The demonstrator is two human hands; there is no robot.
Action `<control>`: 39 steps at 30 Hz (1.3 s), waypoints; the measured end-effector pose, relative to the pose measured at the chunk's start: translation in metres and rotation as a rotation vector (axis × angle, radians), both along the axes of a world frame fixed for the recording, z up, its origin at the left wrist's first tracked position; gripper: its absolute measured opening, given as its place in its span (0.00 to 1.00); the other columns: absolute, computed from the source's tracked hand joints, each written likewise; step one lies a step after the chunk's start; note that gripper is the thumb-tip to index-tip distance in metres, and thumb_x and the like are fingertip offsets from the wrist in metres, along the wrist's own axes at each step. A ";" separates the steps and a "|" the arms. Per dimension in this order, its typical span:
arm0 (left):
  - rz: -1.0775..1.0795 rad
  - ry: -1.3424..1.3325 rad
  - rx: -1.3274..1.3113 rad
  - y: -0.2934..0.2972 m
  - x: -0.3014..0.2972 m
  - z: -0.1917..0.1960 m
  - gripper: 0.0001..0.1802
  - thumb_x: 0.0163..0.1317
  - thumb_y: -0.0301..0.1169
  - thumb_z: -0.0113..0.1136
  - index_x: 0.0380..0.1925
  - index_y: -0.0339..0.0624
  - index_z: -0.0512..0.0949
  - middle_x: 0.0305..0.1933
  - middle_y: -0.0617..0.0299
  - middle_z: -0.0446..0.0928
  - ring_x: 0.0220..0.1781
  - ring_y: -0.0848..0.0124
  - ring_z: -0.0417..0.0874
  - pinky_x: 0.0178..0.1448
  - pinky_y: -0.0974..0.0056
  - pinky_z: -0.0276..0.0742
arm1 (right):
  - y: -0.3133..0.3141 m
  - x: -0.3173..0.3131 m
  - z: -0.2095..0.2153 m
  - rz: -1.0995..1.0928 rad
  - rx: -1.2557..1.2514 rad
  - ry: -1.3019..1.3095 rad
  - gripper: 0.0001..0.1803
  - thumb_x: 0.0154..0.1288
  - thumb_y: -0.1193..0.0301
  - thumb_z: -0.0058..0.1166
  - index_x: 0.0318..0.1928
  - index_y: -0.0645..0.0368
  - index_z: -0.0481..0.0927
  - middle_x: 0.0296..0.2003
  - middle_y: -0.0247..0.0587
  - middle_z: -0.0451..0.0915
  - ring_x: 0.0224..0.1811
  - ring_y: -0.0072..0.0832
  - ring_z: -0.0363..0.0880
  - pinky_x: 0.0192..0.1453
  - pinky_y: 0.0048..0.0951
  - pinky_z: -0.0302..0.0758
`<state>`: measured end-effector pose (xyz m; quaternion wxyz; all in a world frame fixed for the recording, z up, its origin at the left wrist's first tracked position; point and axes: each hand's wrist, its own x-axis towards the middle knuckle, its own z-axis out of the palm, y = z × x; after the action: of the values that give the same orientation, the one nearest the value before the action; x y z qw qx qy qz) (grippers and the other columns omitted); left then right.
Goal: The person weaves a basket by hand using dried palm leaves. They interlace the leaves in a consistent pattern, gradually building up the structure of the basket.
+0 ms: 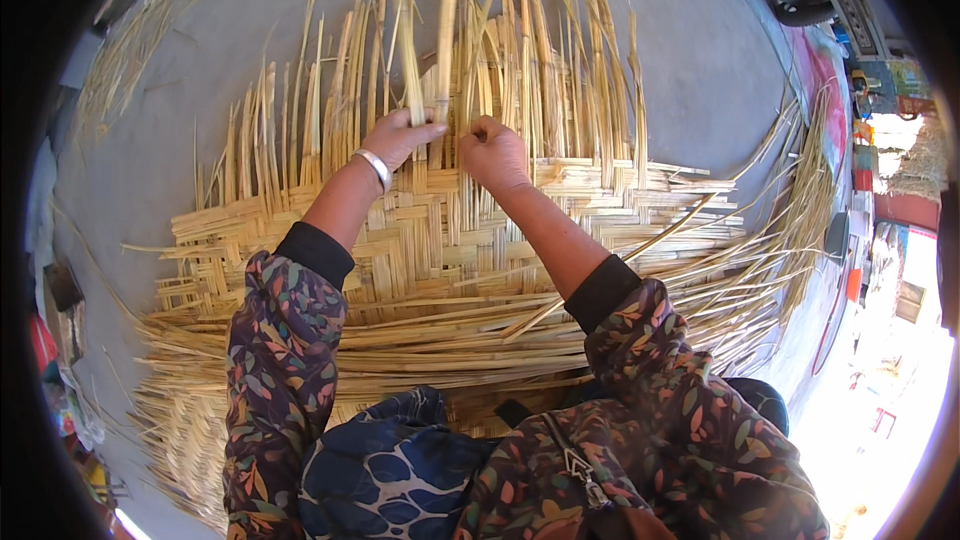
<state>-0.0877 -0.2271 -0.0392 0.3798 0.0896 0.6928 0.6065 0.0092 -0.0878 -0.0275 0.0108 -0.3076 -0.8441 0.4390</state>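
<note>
Left hand (400, 137) pinched upstanding reed strips (447, 30) over the herringbone-woven mat (440, 230) — right hand (494, 152), alongside, curled closed, its contents indiscernible.

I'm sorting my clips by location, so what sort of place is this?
Probably a home or workshop: a part-woven mat lies on a grey floor, with loose straw at the upper left.
</note>
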 end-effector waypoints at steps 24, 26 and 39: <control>0.727 0.003 0.120 -0.058 0.070 -0.005 0.07 0.59 0.20 0.53 0.35 0.37 0.79 0.35 0.58 0.81 0.32 0.75 0.81 0.32 0.74 0.79 | -0.012 0.005 0.018 0.724 0.512 -0.107 0.06 0.56 0.76 0.48 0.36 0.57 0.76 0.35 0.44 0.76 0.36 0.39 0.79 0.39 0.37 0.77; 0.728 0.026 0.113 -0.058 0.070 -0.004 0.07 0.59 0.19 0.53 0.34 0.37 0.79 0.36 0.60 0.80 0.33 0.74 0.81 0.34 0.72 0.79 | -0.018 0.012 0.014 0.713 0.582 -0.036 0.06 0.54 0.78 0.49 0.34 0.58 0.75 0.33 0.44 0.75 0.35 0.39 0.79 0.38 0.37 0.77; 0.637 -0.207 0.316 -0.141 0.036 0.013 0.04 0.61 0.22 0.50 0.34 0.41 0.74 0.48 0.52 0.77 0.45 0.66 0.80 0.48 0.64 0.77 | -0.061 -0.008 0.019 0.809 0.343 0.164 0.07 0.58 0.74 0.49 0.38 0.60 0.73 0.37 0.46 0.73 0.37 0.44 0.78 0.40 0.39 0.77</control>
<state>-0.0512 -0.3684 -0.0261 0.2217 -0.1347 0.5414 0.7997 0.0011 -0.1488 -0.0085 -0.0439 0.0896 -0.9534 0.2846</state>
